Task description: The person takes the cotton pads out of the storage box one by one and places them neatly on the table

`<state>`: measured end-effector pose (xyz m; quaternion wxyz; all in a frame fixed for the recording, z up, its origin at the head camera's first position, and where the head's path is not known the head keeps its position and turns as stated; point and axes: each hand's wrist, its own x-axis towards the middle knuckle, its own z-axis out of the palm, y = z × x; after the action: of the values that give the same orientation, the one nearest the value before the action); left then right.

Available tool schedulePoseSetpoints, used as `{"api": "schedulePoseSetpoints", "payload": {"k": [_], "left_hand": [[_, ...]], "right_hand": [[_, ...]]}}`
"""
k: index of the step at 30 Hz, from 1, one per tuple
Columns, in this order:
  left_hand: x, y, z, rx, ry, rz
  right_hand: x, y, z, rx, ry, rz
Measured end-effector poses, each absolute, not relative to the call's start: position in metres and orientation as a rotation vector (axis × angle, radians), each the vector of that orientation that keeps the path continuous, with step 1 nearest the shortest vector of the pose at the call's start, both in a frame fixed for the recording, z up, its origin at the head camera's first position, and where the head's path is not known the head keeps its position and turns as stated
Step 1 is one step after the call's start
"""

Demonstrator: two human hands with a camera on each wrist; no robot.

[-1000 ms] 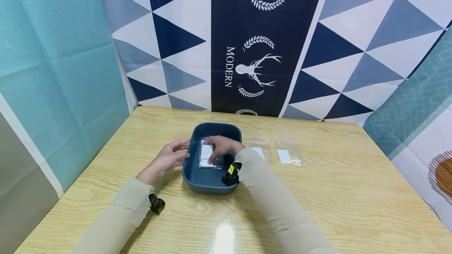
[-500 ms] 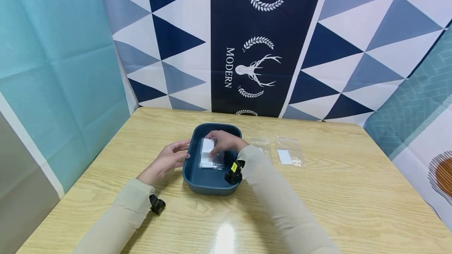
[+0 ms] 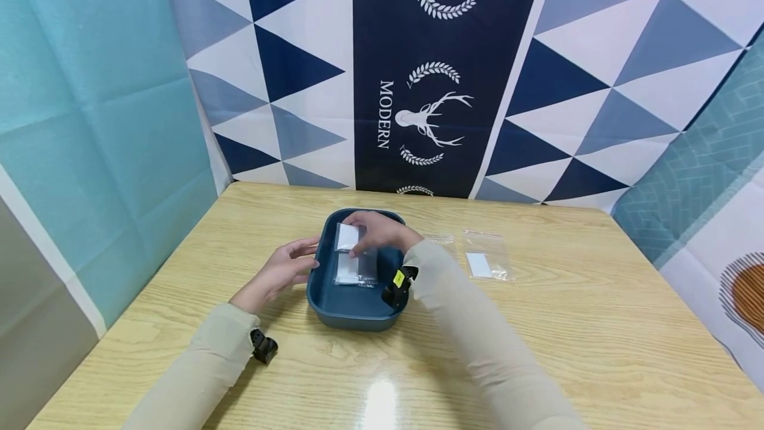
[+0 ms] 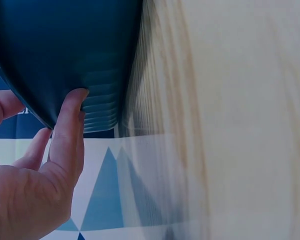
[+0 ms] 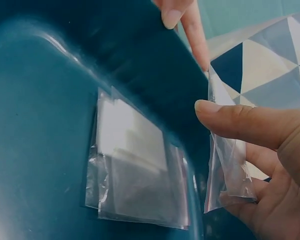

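Observation:
My right hand (image 3: pixel 381 231) pinches a small clear zip bag (image 5: pixel 229 175) with a white piece inside, thumb on one face and fingers behind. It holds this bag over the dark blue plastic bin (image 3: pixel 352 308). Below it, more clear zip bags (image 5: pixel 140 170) with white pieces lie overlapped on the bin's floor. At the bin's left side, my left hand (image 3: pixel 279 274) grips the wall; its thumb (image 5: pixel 172 19) laps over the rim while its fingers (image 4: pixel 67 120) lie against the outside.
On the wooden table (image 3: pixel 573 310), right of the bin, lies another zip bag (image 3: pixel 488 256) with a white piece. One more bag (image 3: pixel 444 241) is partly hidden behind my right forearm. A patterned cloth (image 3: pixel 310 71) hangs along the table's far edge.
My right hand has lifted one zip bag off the others and shifted it toward the bin's far end, baring the bags beneath. My left hand has stayed at the bin's side.

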<state>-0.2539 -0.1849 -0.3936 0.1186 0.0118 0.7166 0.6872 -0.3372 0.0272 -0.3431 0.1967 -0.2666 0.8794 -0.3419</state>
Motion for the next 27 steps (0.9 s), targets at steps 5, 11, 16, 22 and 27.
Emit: {"api": "schedulePoseSetpoints", "payload": {"k": [5, 11, 16, 22, 27], "left_hand": [[-0.254, -0.184, -0.393, 0.023, 2.1, 2.006], [-0.253, -0.182, -0.391, 0.009, 2.111, 1.998], [-0.253, -0.183, -0.392, -0.003, 2.121, 1.995], [-0.254, -0.182, -0.395, 0.012, 2.12, 1.997], [-0.253, -0.181, -0.395, -0.002, 2.139, 1.993]], "right_hand": [[-0.336, 0.028, -0.336, -0.754, 2.492, -0.938], [-0.334, 0.03, -0.329, -0.785, 2.513, -0.962], [-0.33, 0.034, -0.322, -0.822, 2.535, -0.965], [-0.329, 0.043, -0.316, -0.838, 2.542, -0.989], [-0.329, 0.054, -0.313, -0.843, 2.521, -1.028]]}}
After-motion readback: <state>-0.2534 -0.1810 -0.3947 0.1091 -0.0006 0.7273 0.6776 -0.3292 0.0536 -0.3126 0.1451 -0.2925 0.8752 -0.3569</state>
